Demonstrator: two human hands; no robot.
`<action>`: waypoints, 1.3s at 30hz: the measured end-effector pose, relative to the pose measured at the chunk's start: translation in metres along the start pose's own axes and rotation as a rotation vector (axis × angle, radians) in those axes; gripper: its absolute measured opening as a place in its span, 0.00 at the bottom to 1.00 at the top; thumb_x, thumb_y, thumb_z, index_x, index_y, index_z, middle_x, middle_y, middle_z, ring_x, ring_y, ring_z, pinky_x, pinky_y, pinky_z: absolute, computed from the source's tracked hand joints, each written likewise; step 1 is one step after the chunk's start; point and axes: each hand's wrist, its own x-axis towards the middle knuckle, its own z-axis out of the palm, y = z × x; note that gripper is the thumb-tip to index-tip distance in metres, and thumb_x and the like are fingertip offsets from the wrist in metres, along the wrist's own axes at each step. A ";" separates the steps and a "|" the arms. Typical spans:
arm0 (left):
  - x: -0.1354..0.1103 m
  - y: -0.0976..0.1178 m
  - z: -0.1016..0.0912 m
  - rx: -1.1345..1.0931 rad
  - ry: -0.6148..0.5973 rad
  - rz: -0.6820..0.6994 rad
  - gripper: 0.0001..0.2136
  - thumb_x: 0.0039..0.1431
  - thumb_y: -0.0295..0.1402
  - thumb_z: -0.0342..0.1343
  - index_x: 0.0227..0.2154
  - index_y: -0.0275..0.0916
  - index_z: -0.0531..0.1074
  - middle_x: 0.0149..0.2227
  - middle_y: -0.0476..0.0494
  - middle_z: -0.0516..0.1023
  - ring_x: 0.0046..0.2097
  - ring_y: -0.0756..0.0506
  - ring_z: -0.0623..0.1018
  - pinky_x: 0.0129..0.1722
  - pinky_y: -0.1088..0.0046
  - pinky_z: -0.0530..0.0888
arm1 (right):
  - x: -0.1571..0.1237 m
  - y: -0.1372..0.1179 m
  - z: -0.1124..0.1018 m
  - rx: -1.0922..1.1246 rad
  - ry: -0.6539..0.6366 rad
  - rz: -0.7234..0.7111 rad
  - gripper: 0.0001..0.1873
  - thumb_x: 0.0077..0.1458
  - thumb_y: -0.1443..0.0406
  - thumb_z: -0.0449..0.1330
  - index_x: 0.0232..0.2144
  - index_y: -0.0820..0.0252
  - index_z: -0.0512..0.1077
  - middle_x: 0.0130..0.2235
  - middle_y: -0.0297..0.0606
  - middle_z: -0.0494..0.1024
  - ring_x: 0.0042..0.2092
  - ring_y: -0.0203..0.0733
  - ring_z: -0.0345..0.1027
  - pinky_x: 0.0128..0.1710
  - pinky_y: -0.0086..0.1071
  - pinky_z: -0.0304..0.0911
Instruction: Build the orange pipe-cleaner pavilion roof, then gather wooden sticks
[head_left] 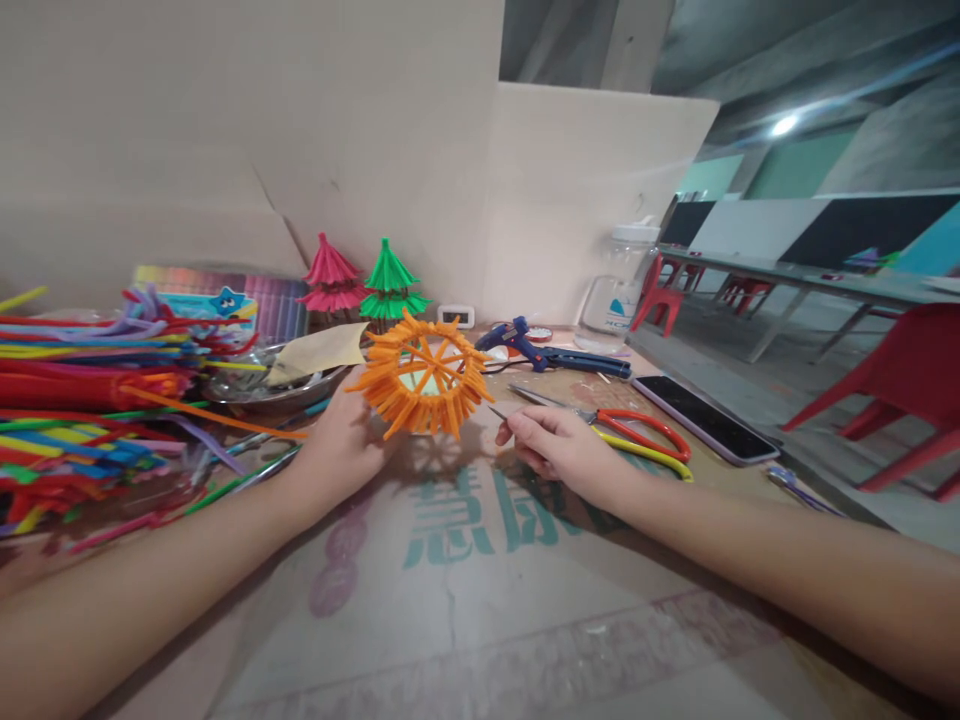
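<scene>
An orange pipe-cleaner ring (427, 370) with spokes across its middle and short folded pieces all round its rim is held up over the table. My left hand (346, 440) grips it from the left side, its fingers partly hidden behind the ring. To the right of the ring, my right hand (551, 440) is closed, thumb and fingertips pinched together; what they hold, if anything, is too small to tell. Scissors (643, 428) with red and yellow handles lie right behind that hand, which covers part of them.
Bundles of coloured pipe cleaners (82, 400) fill the left, beside a metal dish (315, 380). Behind stand pink (330, 275) and green (390, 280) pipe-cleaner trees. A blue glue gun (519, 345), pliers (589, 362), a bottle (611, 300) and a phone (705, 418) are at right.
</scene>
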 end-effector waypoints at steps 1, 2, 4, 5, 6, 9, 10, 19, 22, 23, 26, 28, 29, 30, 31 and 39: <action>0.000 0.000 0.000 0.000 0.003 0.006 0.09 0.67 0.33 0.53 0.45 0.43 0.77 0.49 0.41 0.81 0.60 0.34 0.76 0.64 0.48 0.73 | 0.000 0.000 -0.001 -0.006 0.000 0.003 0.29 0.59 0.40 0.59 0.34 0.61 0.76 0.19 0.25 0.60 0.22 0.32 0.48 0.22 0.30 0.44; -0.001 0.000 0.000 0.003 0.003 0.012 0.08 0.67 0.32 0.53 0.44 0.42 0.77 0.48 0.41 0.81 0.61 0.34 0.75 0.64 0.49 0.73 | 0.000 0.001 -0.001 -0.010 0.000 0.004 0.29 0.60 0.40 0.58 0.34 0.61 0.76 0.19 0.25 0.60 0.22 0.32 0.48 0.22 0.30 0.44; -0.002 -0.001 0.000 0.013 -0.003 0.025 0.08 0.66 0.30 0.53 0.43 0.43 0.76 0.47 0.42 0.80 0.62 0.34 0.74 0.65 0.49 0.72 | -0.001 0.001 -0.002 -0.010 -0.002 -0.001 0.30 0.59 0.40 0.58 0.34 0.61 0.76 0.19 0.25 0.60 0.22 0.32 0.48 0.22 0.30 0.43; -0.003 -0.002 0.000 0.019 -0.006 0.030 0.08 0.65 0.30 0.53 0.43 0.44 0.76 0.47 0.42 0.80 0.62 0.34 0.74 0.65 0.49 0.72 | -0.001 0.000 -0.002 -0.008 -0.003 -0.003 0.30 0.59 0.39 0.58 0.34 0.61 0.76 0.19 0.25 0.60 0.22 0.32 0.49 0.22 0.30 0.43; -0.004 -0.003 0.000 0.025 -0.006 0.035 0.08 0.65 0.30 0.54 0.43 0.44 0.76 0.48 0.42 0.80 0.63 0.34 0.74 0.66 0.49 0.71 | -0.001 0.000 -0.002 -0.004 -0.004 -0.004 0.30 0.58 0.39 0.58 0.34 0.61 0.76 0.19 0.25 0.59 0.22 0.32 0.49 0.22 0.30 0.43; -0.006 -0.006 0.001 0.036 -0.006 0.049 0.10 0.65 0.29 0.54 0.47 0.45 0.76 0.54 0.43 0.79 0.64 0.35 0.73 0.67 0.49 0.70 | -0.002 -0.001 -0.002 0.007 -0.003 -0.004 0.31 0.57 0.38 0.59 0.34 0.61 0.75 0.19 0.24 0.59 0.22 0.32 0.48 0.21 0.30 0.42; -0.006 -0.006 0.001 0.035 -0.005 0.058 0.11 0.65 0.28 0.54 0.48 0.44 0.75 0.56 0.42 0.78 0.63 0.35 0.73 0.67 0.49 0.70 | -0.002 -0.002 -0.002 0.012 -0.001 -0.004 0.32 0.57 0.37 0.59 0.34 0.61 0.75 0.19 0.24 0.59 0.21 0.32 0.48 0.21 0.30 0.41; -0.009 -0.011 0.004 0.051 -0.003 0.057 0.15 0.64 0.29 0.55 0.52 0.44 0.75 0.63 0.39 0.74 0.67 0.32 0.71 0.68 0.44 0.68 | -0.001 -0.001 -0.002 0.029 0.002 0.009 0.30 0.56 0.38 0.61 0.33 0.61 0.75 0.19 0.24 0.59 0.21 0.31 0.47 0.21 0.30 0.41; -0.009 -0.010 0.004 0.064 -0.008 0.061 0.13 0.65 0.29 0.55 0.51 0.44 0.75 0.62 0.40 0.75 0.66 0.33 0.71 0.69 0.46 0.69 | 0.000 0.000 -0.002 0.043 -0.007 0.011 0.31 0.55 0.38 0.61 0.32 0.60 0.75 0.18 0.23 0.58 0.21 0.31 0.46 0.21 0.30 0.41; -0.009 -0.009 0.004 0.066 -0.008 0.067 0.13 0.65 0.28 0.55 0.50 0.44 0.75 0.62 0.40 0.75 0.66 0.34 0.72 0.69 0.47 0.69 | 0.000 0.000 -0.002 0.047 -0.009 0.012 0.31 0.55 0.37 0.61 0.32 0.60 0.75 0.18 0.23 0.58 0.21 0.31 0.46 0.21 0.30 0.41; -0.008 -0.007 0.002 0.074 -0.010 0.076 0.11 0.65 0.28 0.54 0.47 0.45 0.75 0.59 0.41 0.77 0.65 0.35 0.73 0.68 0.49 0.69 | 0.001 0.000 -0.002 0.047 -0.011 0.016 0.31 0.54 0.37 0.62 0.32 0.60 0.75 0.18 0.23 0.58 0.20 0.31 0.46 0.20 0.30 0.40; -0.008 -0.007 0.002 0.078 -0.014 0.068 0.11 0.65 0.28 0.54 0.47 0.45 0.75 0.58 0.42 0.77 0.65 0.35 0.72 0.69 0.48 0.69 | 0.001 0.000 -0.002 0.036 -0.010 0.016 0.31 0.54 0.37 0.62 0.32 0.60 0.75 0.18 0.23 0.58 0.20 0.31 0.46 0.21 0.30 0.41; -0.008 -0.007 0.002 0.076 -0.017 0.061 0.11 0.65 0.28 0.54 0.47 0.45 0.75 0.58 0.42 0.77 0.65 0.35 0.72 0.69 0.48 0.68 | 0.001 0.000 -0.002 0.029 -0.008 0.016 0.30 0.54 0.38 0.62 0.32 0.60 0.75 0.18 0.24 0.58 0.21 0.31 0.46 0.21 0.30 0.41; -0.008 -0.006 0.002 0.072 -0.020 0.053 0.12 0.65 0.28 0.54 0.48 0.45 0.75 0.58 0.42 0.77 0.65 0.35 0.72 0.69 0.48 0.68 | 0.001 -0.001 -0.002 0.023 -0.007 0.017 0.30 0.54 0.38 0.62 0.32 0.60 0.75 0.18 0.24 0.58 0.21 0.31 0.46 0.21 0.29 0.41; -0.008 -0.006 0.002 0.065 -0.021 0.043 0.12 0.64 0.28 0.54 0.48 0.45 0.75 0.58 0.42 0.78 0.65 0.35 0.72 0.69 0.48 0.68 | 0.001 -0.001 -0.002 0.018 -0.006 0.019 0.30 0.55 0.38 0.62 0.32 0.60 0.75 0.19 0.24 0.58 0.21 0.31 0.46 0.21 0.29 0.41; -0.003 -0.001 0.000 0.020 -0.005 0.025 0.11 0.62 0.28 0.54 0.45 0.46 0.77 0.48 0.42 0.81 0.64 0.33 0.72 0.66 0.47 0.71 | 0.000 0.001 -0.002 0.028 -0.008 0.007 0.31 0.57 0.38 0.60 0.34 0.61 0.76 0.19 0.24 0.58 0.21 0.32 0.47 0.22 0.30 0.42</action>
